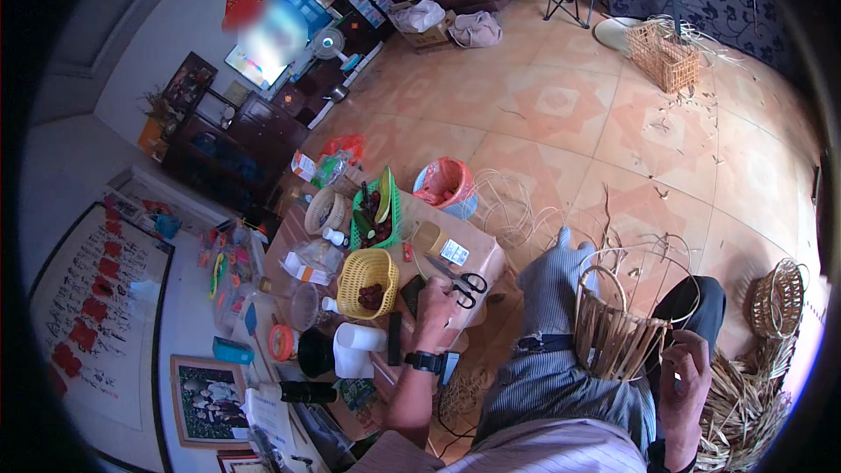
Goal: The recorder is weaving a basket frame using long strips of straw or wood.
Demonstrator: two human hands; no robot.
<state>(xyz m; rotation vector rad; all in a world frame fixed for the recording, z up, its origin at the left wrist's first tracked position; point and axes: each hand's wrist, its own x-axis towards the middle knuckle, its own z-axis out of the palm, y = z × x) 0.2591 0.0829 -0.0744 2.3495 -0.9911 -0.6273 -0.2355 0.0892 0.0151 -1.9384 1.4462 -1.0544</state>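
The left hand (435,298) rests on the low table (477,250), fingers curled down on or just beside the scissors (462,283); whether it has closed on them I cannot tell. The black loop handles point away from the hand, and they are the natural place to take hold — the blades are stiff metal and likely slippery. The right hand (685,359) is closed on the rim of a half-woven basket (618,333) standing on the lap. That basket looks light and springy — its loose upright strips would probably bend or crack if squeezed, so the firmer woven band is the safer grip. A yellow basket (366,283) sits near the scissors.
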